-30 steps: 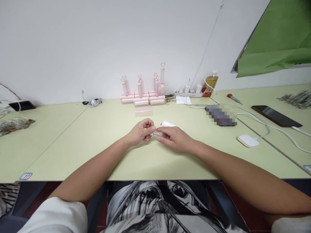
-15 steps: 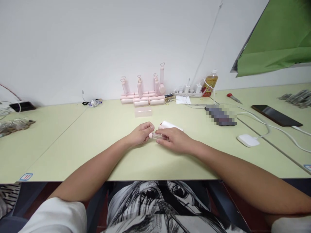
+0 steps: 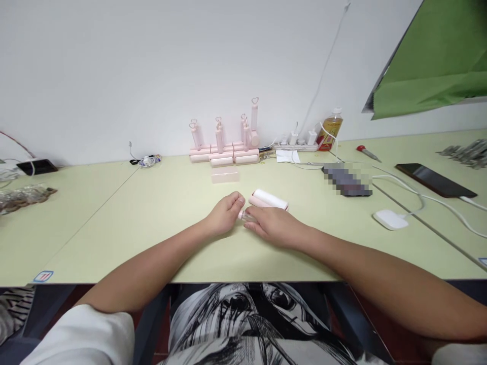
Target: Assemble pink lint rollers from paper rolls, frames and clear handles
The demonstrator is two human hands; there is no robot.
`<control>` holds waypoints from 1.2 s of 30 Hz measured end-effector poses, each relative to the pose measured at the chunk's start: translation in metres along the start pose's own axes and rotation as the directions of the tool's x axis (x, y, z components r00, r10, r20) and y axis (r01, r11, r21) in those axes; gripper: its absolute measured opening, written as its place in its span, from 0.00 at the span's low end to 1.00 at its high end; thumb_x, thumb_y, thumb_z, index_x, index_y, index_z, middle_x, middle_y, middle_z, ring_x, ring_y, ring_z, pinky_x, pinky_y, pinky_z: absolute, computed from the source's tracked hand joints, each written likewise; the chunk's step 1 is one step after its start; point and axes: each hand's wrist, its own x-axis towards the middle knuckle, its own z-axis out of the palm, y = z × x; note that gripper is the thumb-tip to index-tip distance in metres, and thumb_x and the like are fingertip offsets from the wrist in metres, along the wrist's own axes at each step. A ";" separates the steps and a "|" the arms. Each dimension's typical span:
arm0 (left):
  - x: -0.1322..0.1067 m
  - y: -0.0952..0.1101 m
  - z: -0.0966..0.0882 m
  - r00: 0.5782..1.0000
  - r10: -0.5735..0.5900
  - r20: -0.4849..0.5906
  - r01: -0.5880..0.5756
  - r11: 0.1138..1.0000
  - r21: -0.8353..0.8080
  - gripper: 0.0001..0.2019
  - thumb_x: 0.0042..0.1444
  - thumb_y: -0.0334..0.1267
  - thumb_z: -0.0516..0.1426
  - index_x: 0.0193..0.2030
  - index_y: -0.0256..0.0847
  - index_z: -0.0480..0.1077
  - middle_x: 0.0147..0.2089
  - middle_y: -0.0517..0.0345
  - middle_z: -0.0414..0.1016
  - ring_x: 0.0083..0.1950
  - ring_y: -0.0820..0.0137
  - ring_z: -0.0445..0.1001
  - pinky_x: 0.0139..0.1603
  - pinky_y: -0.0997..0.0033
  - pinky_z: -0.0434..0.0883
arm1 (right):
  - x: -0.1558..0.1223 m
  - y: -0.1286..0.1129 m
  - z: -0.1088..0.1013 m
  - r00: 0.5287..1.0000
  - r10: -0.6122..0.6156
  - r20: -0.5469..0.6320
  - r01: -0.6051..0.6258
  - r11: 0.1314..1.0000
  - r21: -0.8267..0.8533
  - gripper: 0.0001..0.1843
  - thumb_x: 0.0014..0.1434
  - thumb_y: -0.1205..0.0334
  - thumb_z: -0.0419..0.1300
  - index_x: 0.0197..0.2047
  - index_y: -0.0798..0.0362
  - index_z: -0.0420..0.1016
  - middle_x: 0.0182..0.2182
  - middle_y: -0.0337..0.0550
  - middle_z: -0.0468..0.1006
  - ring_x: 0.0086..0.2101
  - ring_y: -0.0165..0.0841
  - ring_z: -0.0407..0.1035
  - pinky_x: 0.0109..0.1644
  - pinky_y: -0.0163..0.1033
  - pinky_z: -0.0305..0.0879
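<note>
My right hand (image 3: 277,224) is closed around a clear tube-shaped handle (image 3: 249,217) with a pale pink end, held just above the table and pointing left. That pink end meets the curled fingers of my left hand (image 3: 224,214), which is closed in a pinch; whatever lies inside it is hidden. Just behind my right hand lies a lint roller head (image 3: 269,199), a white roll in a pink casing. Further back rests a clear pinkish rectangular cover (image 3: 225,176).
Against the wall stand several pink lint rollers (image 3: 222,152) with heart-loop handles. Right of them are a power strip (image 3: 297,147), a bottle of amber liquid (image 3: 330,133), a red-tipped tool (image 3: 367,152), a phone (image 3: 433,180) and a white charger (image 3: 391,219) with cables.
My right hand has shifted slightly down, uncovering more of the roller head. My left hand has moved a little right and closed over the handle's pink end.
</note>
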 end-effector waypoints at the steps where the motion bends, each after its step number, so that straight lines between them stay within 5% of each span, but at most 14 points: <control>1: -0.001 0.001 0.000 1.000 0.009 -0.001 -0.009 1.000 0.014 0.17 0.65 0.50 0.45 0.31 0.41 0.58 0.28 0.64 0.60 0.31 0.73 0.59 0.34 0.72 0.60 | -0.001 -0.001 0.000 1.000 0.005 0.004 -0.005 1.000 0.005 0.17 0.68 0.50 0.47 0.47 0.54 0.68 0.40 0.52 0.79 0.38 0.43 0.73 0.34 0.38 0.54; 10: -0.007 -0.001 0.001 0.994 0.113 -0.008 -0.110 0.980 0.167 0.16 0.67 0.49 0.43 0.33 0.41 0.59 0.28 0.63 0.62 0.31 0.73 0.63 0.34 0.71 0.61 | 0.001 0.006 0.009 0.999 -0.043 -0.015 0.045 0.954 0.296 0.15 0.66 0.50 0.50 0.37 0.54 0.66 0.30 0.46 0.73 0.31 0.36 0.66 0.33 0.37 0.53; 12: -0.007 -0.001 -0.001 0.987 0.158 0.019 -0.158 0.972 0.176 0.16 0.67 0.49 0.42 0.34 0.41 0.59 0.28 0.63 0.63 0.30 0.73 0.63 0.34 0.71 0.62 | 0.004 0.009 0.011 0.997 -0.074 0.039 0.044 0.860 0.508 0.18 0.66 0.48 0.50 0.32 0.53 0.63 0.25 0.39 0.67 0.26 0.30 0.61 0.30 0.35 0.53; 15: -0.006 0.002 -0.009 0.966 0.249 0.074 -0.259 0.942 0.215 0.15 0.67 0.48 0.43 0.36 0.41 0.60 0.28 0.64 0.65 0.29 0.73 0.63 0.33 0.72 0.62 | 0.008 0.011 0.007 0.967 -0.127 0.221 -0.105 0.593 0.798 0.20 0.65 0.43 0.48 0.36 0.52 0.64 0.20 0.31 0.59 0.18 0.25 0.51 0.22 0.33 0.49; 17: -0.004 0.003 -0.015 0.954 0.295 0.060 -0.301 0.923 0.241 0.14 0.67 0.47 0.44 0.36 0.41 0.61 0.28 0.63 0.65 0.28 0.74 0.64 0.32 0.72 0.62 | 0.009 0.012 0.001 0.957 -0.112 0.268 -0.186 0.472 0.862 0.21 0.64 0.41 0.50 0.40 0.52 0.66 0.21 0.31 0.62 0.16 0.23 0.51 0.18 0.32 0.48; 19: 0.000 0.001 -0.023 0.952 0.306 -0.029 -0.290 0.926 0.243 0.15 0.67 0.47 0.44 0.35 0.41 0.61 0.28 0.62 0.65 0.29 0.74 0.64 0.33 0.72 0.62 | 0.009 0.015 -0.006 0.979 -0.027 0.201 -0.169 0.440 0.882 0.20 0.61 0.43 0.55 0.42 0.52 0.67 0.26 0.35 0.69 0.16 0.23 0.57 0.17 0.31 0.50; 22: 0.005 -0.003 -0.034 0.962 0.237 -0.133 -0.206 0.955 0.213 0.18 0.67 0.50 0.42 0.34 0.40 0.61 0.27 0.62 0.65 0.28 0.73 0.65 0.32 0.72 0.63 | 0.010 0.020 -0.011 0.989 0.143 0.025 -0.093 0.489 0.868 0.18 0.58 0.47 0.59 0.42 0.53 0.71 0.25 0.36 0.71 0.17 0.24 0.59 0.18 0.31 0.52; 25: 0.006 -0.001 -0.040 0.981 0.183 0.072 -0.196 0.920 0.340 0.21 0.67 0.53 0.43 0.37 0.40 0.66 0.30 0.59 0.71 0.31 0.71 0.68 0.33 0.71 0.63 | 0.012 0.023 -0.006 0.973 0.203 -0.111 -0.025 0.571 0.821 0.16 0.58 0.49 0.59 0.39 0.55 0.73 0.22 0.36 0.71 0.17 0.24 0.58 0.20 0.32 0.53; 27: 0.003 0.006 -0.036 0.955 0.149 0.256 -0.260 0.838 0.479 0.21 0.64 0.56 0.47 0.40 0.40 0.69 0.35 0.57 0.74 0.34 0.69 0.71 0.35 0.70 0.63 | 0.013 0.024 0.000 0.973 0.159 -0.168 0.036 0.614 0.789 0.16 0.59 0.50 0.58 0.38 0.55 0.74 0.24 0.37 0.73 0.19 0.25 0.60 0.23 0.33 0.56; 30: -0.002 0.016 -0.025 0.939 0.100 0.329 -0.281 0.777 0.564 0.21 0.64 0.57 0.47 0.47 0.41 0.67 0.37 0.55 0.76 0.34 0.66 0.72 0.33 0.70 0.62 | 0.013 0.026 0.003 0.962 0.088 -0.259 0.141 0.650 0.746 0.17 0.61 0.49 0.56 0.36 0.55 0.74 0.27 0.40 0.75 0.25 0.28 0.66 0.29 0.34 0.61; 33: -0.005 0.020 -0.020 0.954 0.105 0.282 -0.248 0.805 0.539 0.22 0.66 0.54 0.44 0.56 0.42 0.62 0.35 0.57 0.75 0.33 0.66 0.71 0.32 0.70 0.61 | 0.013 0.035 -0.005 0.886 0.187 -0.423 0.160 0.734 0.660 0.19 0.63 0.47 0.53 0.35 0.54 0.73 0.27 0.41 0.75 0.27 0.31 0.67 0.31 0.36 0.62; 36: -0.005 0.016 -0.026 0.959 0.109 0.263 -0.233 0.832 0.503 0.23 0.66 0.53 0.44 0.60 0.42 0.58 0.33 0.58 0.74 0.33 0.66 0.71 0.32 0.70 0.61 | 0.015 0.049 -0.014 0.814 0.295 -0.500 -0.019 0.875 0.484 0.18 0.62 0.48 0.54 0.42 0.54 0.75 0.32 0.44 0.77 0.31 0.34 0.69 0.36 0.38 0.63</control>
